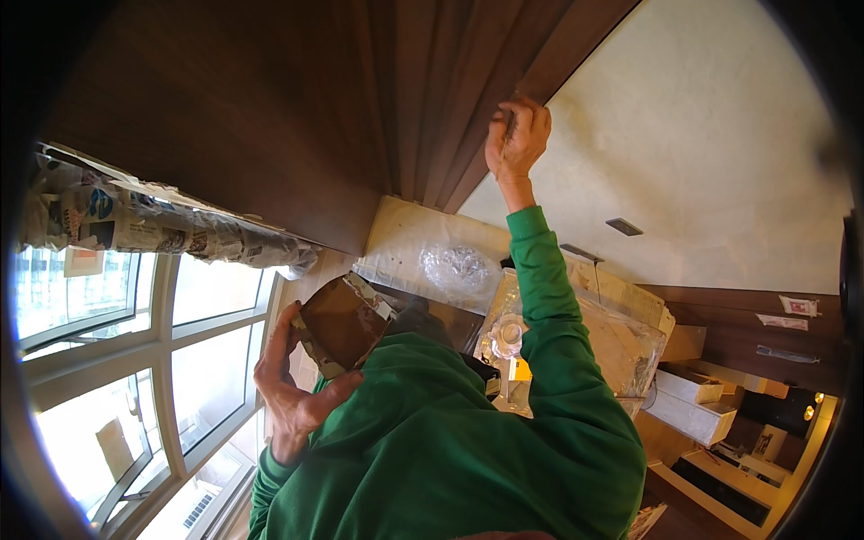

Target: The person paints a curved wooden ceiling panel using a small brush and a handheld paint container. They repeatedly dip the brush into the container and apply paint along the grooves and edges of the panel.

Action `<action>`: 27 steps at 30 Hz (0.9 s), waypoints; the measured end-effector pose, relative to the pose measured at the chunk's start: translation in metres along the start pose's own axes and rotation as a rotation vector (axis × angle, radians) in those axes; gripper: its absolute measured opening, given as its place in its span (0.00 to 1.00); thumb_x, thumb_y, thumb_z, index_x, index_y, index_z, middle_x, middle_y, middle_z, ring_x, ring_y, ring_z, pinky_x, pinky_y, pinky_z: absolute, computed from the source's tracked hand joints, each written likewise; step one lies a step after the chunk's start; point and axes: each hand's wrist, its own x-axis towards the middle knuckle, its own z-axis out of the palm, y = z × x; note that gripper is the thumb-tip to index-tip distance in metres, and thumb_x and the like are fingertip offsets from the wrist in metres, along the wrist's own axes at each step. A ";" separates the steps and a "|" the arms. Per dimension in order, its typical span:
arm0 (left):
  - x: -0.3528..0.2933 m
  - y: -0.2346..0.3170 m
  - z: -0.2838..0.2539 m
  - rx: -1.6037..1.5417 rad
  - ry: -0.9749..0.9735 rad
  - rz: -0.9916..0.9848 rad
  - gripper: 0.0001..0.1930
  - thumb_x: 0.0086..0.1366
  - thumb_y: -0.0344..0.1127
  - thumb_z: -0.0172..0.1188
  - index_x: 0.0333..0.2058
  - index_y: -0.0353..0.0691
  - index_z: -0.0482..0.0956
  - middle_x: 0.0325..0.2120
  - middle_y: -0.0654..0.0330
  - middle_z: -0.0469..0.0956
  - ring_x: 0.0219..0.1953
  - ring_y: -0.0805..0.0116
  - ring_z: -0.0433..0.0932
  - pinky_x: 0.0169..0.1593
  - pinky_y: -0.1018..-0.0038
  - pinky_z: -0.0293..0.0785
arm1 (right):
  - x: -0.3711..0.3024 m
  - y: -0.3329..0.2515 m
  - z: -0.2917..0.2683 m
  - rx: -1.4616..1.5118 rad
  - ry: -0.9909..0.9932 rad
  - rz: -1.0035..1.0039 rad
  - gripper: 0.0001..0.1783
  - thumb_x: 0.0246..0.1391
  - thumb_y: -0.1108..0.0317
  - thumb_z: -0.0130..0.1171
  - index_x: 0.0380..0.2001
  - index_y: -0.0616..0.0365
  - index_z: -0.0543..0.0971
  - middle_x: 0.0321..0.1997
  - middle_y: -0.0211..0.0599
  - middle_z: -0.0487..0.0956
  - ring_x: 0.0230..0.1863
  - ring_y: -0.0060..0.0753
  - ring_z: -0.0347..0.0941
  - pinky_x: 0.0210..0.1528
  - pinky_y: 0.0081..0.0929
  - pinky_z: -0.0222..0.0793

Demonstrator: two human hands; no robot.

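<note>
My left hand (292,396) grips a small square-cornered tub (342,326) by its sides, thumb along the near edge. Brown, smooth-looking matter fills its inside, and the rim is crusted and pale in patches. My right hand (518,137) is raised high, arm stretched out, at the edge of the dark brown wood trim (490,112) where it meets the pale wall. Its fingers are curled in and pressed together against the trim. Whatever they may hold is too small or hidden to tell.
Large windows (211,288) line the left, below a ledge wrapped in newspaper and plastic (171,225). A dark wood panel (234,99) rises ahead. Down by my right side stands plastic-covered furniture (621,337); white drawers (693,405) lie beyond. Crumpled clear plastic (456,266) sits below the trim.
</note>
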 end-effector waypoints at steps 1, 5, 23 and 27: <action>0.000 0.000 0.000 0.006 0.001 -0.006 0.52 0.38 0.45 0.77 0.61 0.24 0.68 0.44 0.43 0.83 0.48 0.54 0.83 0.58 0.62 0.75 | 0.000 0.000 0.000 0.008 0.000 0.003 0.12 0.44 0.73 0.62 0.35 0.50 0.78 0.42 0.39 0.77 0.45 0.45 0.73 0.63 0.55 0.61; 0.001 0.001 -0.001 0.007 0.001 -0.011 0.52 0.38 0.45 0.77 0.62 0.24 0.68 0.44 0.43 0.83 0.48 0.54 0.83 0.58 0.62 0.75 | -0.001 -0.001 -0.002 0.002 0.002 0.029 0.11 0.44 0.73 0.61 0.35 0.51 0.78 0.41 0.40 0.77 0.44 0.46 0.74 0.61 0.53 0.62; 0.000 -0.003 -0.001 -0.001 0.003 -0.001 0.52 0.39 0.46 0.77 0.62 0.25 0.68 0.44 0.43 0.83 0.48 0.54 0.83 0.58 0.62 0.75 | -0.004 -0.003 -0.002 0.035 0.016 0.030 0.11 0.44 0.75 0.61 0.33 0.51 0.78 0.38 0.39 0.77 0.41 0.48 0.71 0.47 0.43 0.68; 0.000 -0.004 -0.001 0.003 0.005 0.008 0.52 0.39 0.48 0.78 0.62 0.24 0.67 0.44 0.43 0.83 0.48 0.53 0.83 0.58 0.62 0.75 | 0.000 -0.004 -0.003 0.041 0.027 0.022 0.11 0.44 0.75 0.61 0.33 0.51 0.78 0.39 0.38 0.77 0.42 0.47 0.71 0.47 0.42 0.68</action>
